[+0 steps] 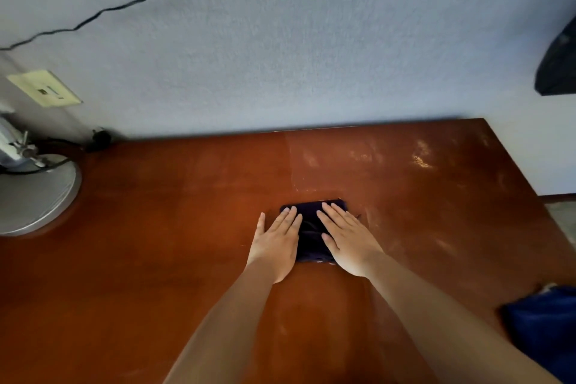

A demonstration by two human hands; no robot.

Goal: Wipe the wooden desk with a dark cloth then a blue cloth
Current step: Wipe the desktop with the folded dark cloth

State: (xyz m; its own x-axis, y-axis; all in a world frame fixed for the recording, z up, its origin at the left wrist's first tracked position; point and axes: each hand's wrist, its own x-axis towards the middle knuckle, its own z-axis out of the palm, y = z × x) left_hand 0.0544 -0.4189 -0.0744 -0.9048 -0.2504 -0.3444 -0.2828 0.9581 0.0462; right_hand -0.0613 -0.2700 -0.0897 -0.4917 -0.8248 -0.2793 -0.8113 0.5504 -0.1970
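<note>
A folded dark cloth lies flat on the reddish-brown wooden desk, near its middle. My left hand presses palm-down on the cloth's left side, fingers straight and together, thumb out on the wood. My right hand lies flat on the cloth's right side, also palm-down. Only a strip of the cloth shows between and above the hands. A blue cloth sits bunched at the desk's right edge, partly cut off by the frame.
A silver round lamp base with a clamp and black cable stands at the desk's far left. The pale wall backs the desk, with a black cord, a cream wall plate and a dark object at right. Dusty streaks cover the desk's right half.
</note>
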